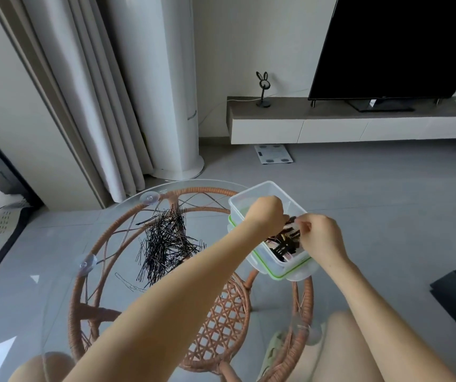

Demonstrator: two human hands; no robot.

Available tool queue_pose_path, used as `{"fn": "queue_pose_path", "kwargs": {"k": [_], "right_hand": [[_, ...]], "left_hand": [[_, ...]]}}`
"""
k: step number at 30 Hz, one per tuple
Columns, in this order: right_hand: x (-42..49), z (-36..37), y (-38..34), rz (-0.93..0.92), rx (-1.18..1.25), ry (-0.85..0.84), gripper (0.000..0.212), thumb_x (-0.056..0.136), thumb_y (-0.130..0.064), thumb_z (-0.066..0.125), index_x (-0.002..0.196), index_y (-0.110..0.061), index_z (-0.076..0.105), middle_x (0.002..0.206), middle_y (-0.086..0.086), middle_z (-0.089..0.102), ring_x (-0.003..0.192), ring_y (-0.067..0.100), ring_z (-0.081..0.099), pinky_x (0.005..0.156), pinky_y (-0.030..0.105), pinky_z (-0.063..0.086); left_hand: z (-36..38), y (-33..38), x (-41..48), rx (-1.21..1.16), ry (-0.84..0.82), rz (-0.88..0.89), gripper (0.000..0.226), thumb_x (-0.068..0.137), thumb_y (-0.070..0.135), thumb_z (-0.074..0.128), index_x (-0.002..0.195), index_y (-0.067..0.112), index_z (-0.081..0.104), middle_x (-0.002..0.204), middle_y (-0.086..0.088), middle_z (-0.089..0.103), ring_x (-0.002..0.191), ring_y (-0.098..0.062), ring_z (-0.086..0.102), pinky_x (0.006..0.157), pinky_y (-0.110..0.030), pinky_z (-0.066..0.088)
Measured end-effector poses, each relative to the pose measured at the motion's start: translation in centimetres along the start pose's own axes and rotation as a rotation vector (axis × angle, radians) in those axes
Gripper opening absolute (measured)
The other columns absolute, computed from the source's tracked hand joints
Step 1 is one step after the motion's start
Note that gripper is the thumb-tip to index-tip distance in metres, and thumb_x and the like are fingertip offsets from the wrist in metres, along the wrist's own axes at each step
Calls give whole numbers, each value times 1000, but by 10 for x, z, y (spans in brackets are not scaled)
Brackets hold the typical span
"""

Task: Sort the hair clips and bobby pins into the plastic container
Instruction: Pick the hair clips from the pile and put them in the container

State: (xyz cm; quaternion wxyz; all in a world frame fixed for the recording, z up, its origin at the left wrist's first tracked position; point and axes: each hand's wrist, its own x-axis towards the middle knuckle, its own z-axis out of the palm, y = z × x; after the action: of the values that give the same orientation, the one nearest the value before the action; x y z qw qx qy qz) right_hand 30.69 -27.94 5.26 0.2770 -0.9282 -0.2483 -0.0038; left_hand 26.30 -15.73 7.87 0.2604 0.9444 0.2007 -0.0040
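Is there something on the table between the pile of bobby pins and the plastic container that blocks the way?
Nothing visible lies on the glass tabletop between the bobby pins and the plastic container. Only the left hand and the right hand are over its open top.

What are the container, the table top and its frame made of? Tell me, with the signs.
Container: clear plastic, likely; see-through walls, green seal. Table top: glass, seemingly; transparent, glossy reflections. Frame: woven rattan or wicker, matte reddish-brown strands.
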Motion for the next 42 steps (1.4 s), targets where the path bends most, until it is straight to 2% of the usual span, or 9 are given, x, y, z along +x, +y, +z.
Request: {"fn": "queue_pose_path", "kwargs": {"k": [3, 5, 8, 12, 16, 22, 31, 37, 42], "right_hand": [[-8, -12, 1, -3, 31, 128, 25, 84, 2, 48, 97, -3, 69, 95, 16, 71, 91, 36, 61, 76, 34, 46], [-15, -17, -6, -50, 81, 174, 21, 85, 1, 51, 96, -3, 69, 95, 14, 72, 90, 34, 63, 78, 33, 46], [-33, -15, -24, -188, 182, 151, 15, 82, -2, 59, 91, -7, 71, 87, 7, 72, 77, 24, 65, 73, 27, 49], [-64, 15, -52, -409, 176, -229, 25, 82, -15, 66, 106, -13, 67, 101, -1, 66, 87, 11, 57, 81, 21, 44], [-89, 65, -74, -571, -10, -420, 44, 84, -34, 61, 125, -21, 53, 121, -4, 57, 112, 16, 50, 99, 34, 41], [-97, 116, -101, -447, -196, -325, 50, 80, -52, 57, 109, -11, 54, 109, 4, 57, 100, 21, 50, 88, 30, 41], [-86, 118, -101, -611, -248, -397, 41, 83, -44, 55, 101, -9, 62, 105, 3, 58, 96, 17, 45, 86, 28, 37], [-87, 107, -88, -449, 62, -389, 27, 88, -38, 53, 79, -12, 53, 75, -4, 52, 72, 15, 48, 58, 19, 34], [-83, 87, -86, -225, 356, -487, 17, 92, -23, 50, 78, -16, 56, 69, -4, 66, 67, 13, 63, 71, 31, 51]], "left_hand": [[-10, -14, -4, -33, 28, 37, 18, 90, 10, 48, 74, 7, 57, 80, -13, 61, 73, -27, 53, 63, -31, 40], [-24, -31, -20, -95, 112, 48, 19, 86, 4, 47, 74, 13, 59, 76, -7, 57, 72, -22, 53, 65, -28, 42], [-44, -74, -61, -159, 275, -18, 20, 87, 9, 52, 89, 8, 72, 88, -6, 71, 82, -21, 65, 79, -29, 53], [-48, -137, -133, -135, 361, -232, 17, 87, 11, 57, 96, 10, 72, 95, -5, 73, 82, -19, 67, 81, -29, 55], [-25, -180, -196, -21, 283, -423, 15, 85, 28, 63, 94, 17, 69, 99, -1, 69, 78, -10, 60, 72, -17, 50], [20, -182, -218, 35, 285, -474, 43, 84, 44, 60, 118, 19, 57, 114, -1, 59, 98, -16, 58, 89, -30, 51], [18, -185, -202, 8, 217, -507, 14, 87, 24, 60, 92, 10, 63, 92, -4, 62, 84, -20, 60, 79, -30, 52], [11, -188, -207, 81, 32, -436, 23, 89, 25, 59, 105, 9, 57, 96, -1, 55, 84, -16, 52, 79, -27, 48], [9, -186, -211, 110, -39, -435, 17, 90, 20, 56, 104, 10, 54, 92, 0, 51, 81, -15, 49, 76, -27, 47]]}}
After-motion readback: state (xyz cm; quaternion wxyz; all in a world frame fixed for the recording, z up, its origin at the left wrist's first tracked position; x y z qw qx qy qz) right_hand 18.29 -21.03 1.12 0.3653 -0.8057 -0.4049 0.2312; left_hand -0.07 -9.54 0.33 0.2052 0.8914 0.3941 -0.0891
